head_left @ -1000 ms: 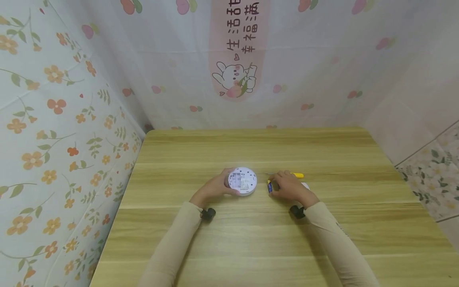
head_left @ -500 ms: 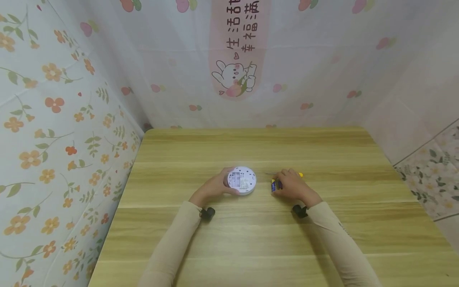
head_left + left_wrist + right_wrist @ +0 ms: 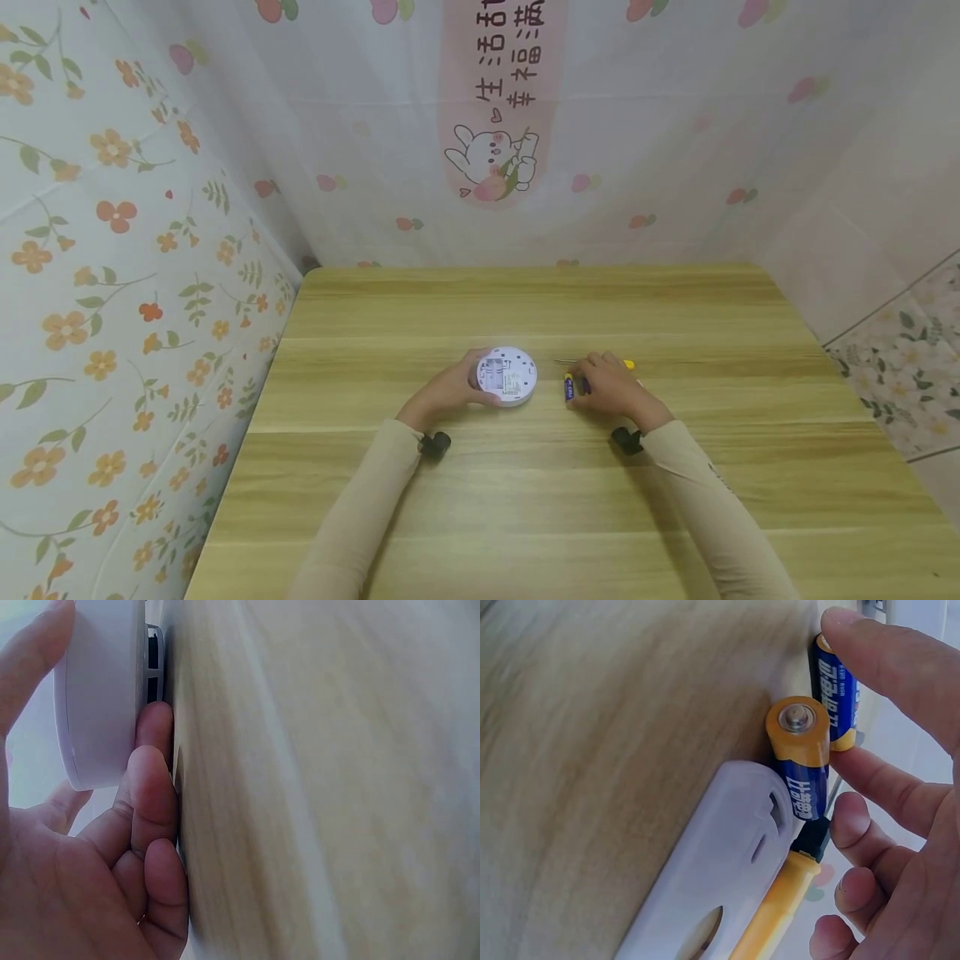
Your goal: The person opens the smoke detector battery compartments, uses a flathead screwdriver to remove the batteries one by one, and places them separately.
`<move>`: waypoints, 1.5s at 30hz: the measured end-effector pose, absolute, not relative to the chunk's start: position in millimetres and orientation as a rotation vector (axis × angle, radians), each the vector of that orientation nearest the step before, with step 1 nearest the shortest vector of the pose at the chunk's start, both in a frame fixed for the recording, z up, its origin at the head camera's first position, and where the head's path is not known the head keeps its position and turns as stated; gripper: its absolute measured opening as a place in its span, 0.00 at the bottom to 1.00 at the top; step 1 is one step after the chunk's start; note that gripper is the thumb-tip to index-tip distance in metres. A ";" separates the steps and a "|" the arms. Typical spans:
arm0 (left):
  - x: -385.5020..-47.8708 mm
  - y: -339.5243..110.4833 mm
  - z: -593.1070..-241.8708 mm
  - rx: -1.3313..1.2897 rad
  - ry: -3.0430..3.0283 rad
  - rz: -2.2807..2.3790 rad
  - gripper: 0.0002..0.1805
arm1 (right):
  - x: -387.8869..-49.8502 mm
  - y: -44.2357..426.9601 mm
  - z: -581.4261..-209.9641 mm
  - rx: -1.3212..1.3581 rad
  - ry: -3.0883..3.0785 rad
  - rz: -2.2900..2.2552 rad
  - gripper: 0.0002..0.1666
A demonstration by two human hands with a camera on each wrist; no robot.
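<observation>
A round white smoke alarm (image 3: 517,377) lies with its back up and its battery compartment (image 3: 493,375) uncovered. My left hand (image 3: 453,387) grips its left side, some fingers reaching under its edge near dark vent slots (image 3: 154,664). My right hand (image 3: 609,387) holds a blue and yellow battery (image 3: 835,694) by its ends, between thumb and index finger, apart from the alarm. Beside it in the right wrist view is a second battery (image 3: 802,761). The right hand's other fingers are bent and hold nothing I can see.
In the right wrist view a white plastic cover (image 3: 716,847) lies by the second battery. A yellow-handled screwdriver (image 3: 776,904) lies alongside; the right hand partly hides it in the head view. Wood-grain table (image 3: 480,517) surrounds them, with a patterned cloth (image 3: 337,125) behind.
My right hand has shifted slightly right with the battery, which now lies at a slightly different angle. More of the screwdriver handle and white cover is hidden. My left hand stays on the smoke alarm.
</observation>
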State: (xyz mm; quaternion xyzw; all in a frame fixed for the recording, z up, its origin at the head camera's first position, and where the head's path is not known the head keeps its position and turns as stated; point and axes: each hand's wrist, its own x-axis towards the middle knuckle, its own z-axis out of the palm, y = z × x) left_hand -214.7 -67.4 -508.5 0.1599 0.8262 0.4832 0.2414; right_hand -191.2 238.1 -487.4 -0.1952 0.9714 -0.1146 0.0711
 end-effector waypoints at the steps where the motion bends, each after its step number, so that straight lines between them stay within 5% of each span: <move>1: -214.7 -67.3 -508.4 0.438 2.259 1.320 0.58 | -191.4 238.0 -487.7 -0.587 2.920 -0.339 0.33; 45: -212.9 -67.6 -507.7 0.475 2.295 1.318 0.57 | -192.8 237.7 -484.3 -0.562 2.916 -0.416 0.32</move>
